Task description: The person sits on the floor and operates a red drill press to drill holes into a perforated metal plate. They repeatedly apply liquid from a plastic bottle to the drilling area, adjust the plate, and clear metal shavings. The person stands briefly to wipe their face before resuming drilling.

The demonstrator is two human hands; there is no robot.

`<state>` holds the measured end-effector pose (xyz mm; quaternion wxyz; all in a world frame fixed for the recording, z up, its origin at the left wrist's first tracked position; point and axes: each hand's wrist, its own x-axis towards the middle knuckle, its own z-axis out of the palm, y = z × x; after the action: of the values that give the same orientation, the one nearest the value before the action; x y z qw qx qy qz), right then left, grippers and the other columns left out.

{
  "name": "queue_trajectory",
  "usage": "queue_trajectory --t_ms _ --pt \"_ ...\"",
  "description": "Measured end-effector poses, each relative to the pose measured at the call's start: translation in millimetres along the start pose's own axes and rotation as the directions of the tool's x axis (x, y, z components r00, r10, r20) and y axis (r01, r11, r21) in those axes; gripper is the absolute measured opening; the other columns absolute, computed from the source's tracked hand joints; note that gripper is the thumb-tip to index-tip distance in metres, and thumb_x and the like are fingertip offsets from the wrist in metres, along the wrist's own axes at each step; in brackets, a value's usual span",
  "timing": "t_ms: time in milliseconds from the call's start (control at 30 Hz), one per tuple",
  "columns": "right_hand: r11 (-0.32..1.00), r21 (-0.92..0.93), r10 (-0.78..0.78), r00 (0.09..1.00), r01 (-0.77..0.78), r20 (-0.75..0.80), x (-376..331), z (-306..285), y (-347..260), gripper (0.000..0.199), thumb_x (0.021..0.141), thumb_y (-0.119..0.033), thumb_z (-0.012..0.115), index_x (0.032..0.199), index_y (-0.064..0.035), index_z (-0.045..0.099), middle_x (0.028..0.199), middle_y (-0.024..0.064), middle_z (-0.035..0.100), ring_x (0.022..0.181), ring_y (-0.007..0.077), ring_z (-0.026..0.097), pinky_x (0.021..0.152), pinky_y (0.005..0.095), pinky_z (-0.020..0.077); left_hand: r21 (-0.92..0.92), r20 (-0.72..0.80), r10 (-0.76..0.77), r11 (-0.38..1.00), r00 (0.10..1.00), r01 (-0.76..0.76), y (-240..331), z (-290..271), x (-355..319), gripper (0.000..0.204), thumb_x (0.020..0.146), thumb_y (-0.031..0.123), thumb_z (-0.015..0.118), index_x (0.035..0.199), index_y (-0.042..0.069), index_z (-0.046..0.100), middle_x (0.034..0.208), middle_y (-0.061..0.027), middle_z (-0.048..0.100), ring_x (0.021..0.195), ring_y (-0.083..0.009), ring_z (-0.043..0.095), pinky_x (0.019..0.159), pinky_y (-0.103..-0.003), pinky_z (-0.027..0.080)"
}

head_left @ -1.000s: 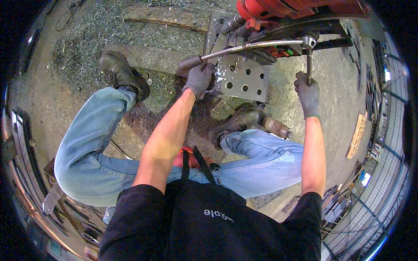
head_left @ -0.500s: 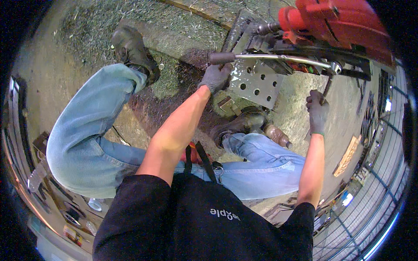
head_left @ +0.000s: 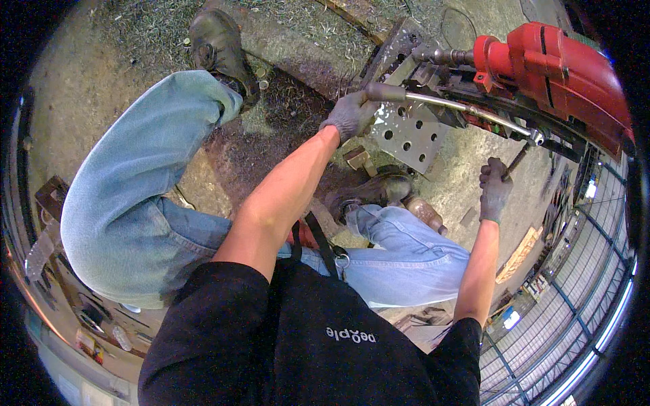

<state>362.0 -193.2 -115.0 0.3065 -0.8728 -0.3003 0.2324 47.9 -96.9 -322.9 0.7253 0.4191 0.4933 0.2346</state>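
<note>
Beside red machine [head_left: 562, 74], L hand [head_left: 349, 115] grip clamped on lever handle [head_left: 386, 91], R hand [head_left: 495, 189] grip clamped on lower handle [head_left: 518, 161].

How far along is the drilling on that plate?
Done: the perforated plate already shows several round holes. In hand: the left hand grips the end of the long metal lever, and the right hand holds a second handle, both on the red drill mounted over the plate. Left: whether more holes are due cannot be told; the bit itself is hidden.
</note>
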Motion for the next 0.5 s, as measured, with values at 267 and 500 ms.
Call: queue_trajectory --t_ms 267,500 --pt "1.0 0.002 0.017 1.0 -0.017 -0.017 4 1 -2 0.021 0.093 -0.022 0.062 0.103 -0.0048 0.067 0.076 0.0009 0.06 0.058 0.0065 0.05 0.051 0.0221 0.0375 0.114 -0.113 0.221 0.971 0.969 -0.208 -9 -2 3 0.037 0.089 0.031 0.059 0.112 0.003 0.068 0.077 -0.0113 0.067 0.064 -0.0184 0.065 0.062 -0.035 0.052" --pt "0.999 -0.011 -0.036 0.999 0.036 -0.034 -4 5 -4 0.022 0.092 -0.026 0.064 0.095 -0.0044 0.066 0.07 -0.0013 0.055 0.054 0.0045 0.045 0.047 0.0207 0.0325 -0.087 -0.043 0.035 0.995 0.998 -0.039 12 -2 -10 0.033 0.089 0.028 0.061 0.11 0.005 0.069 0.072 -0.0041 0.063 0.06 -0.0136 0.06 0.057 -0.031 0.05"
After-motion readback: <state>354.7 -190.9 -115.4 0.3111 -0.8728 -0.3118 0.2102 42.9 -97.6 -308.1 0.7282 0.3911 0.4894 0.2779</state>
